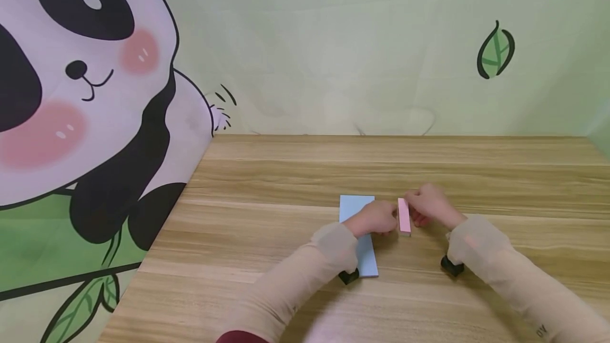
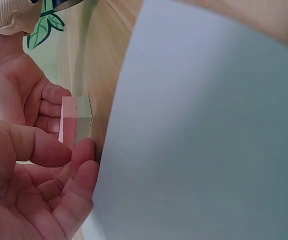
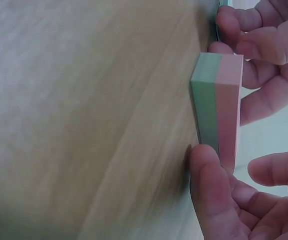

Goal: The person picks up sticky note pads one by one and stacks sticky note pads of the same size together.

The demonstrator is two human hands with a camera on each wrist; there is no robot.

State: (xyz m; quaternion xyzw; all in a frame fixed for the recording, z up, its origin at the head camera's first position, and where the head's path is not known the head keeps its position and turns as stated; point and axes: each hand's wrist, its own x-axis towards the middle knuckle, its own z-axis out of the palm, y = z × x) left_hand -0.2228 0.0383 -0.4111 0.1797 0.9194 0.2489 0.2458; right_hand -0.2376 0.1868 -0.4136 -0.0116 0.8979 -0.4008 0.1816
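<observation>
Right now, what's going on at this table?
A person has both hands on a small pink and green block lying on the wooden table. The left hand and right hand pinch it from either side. A light blue sheet lies flat beside it, partly under the left forearm.
</observation>
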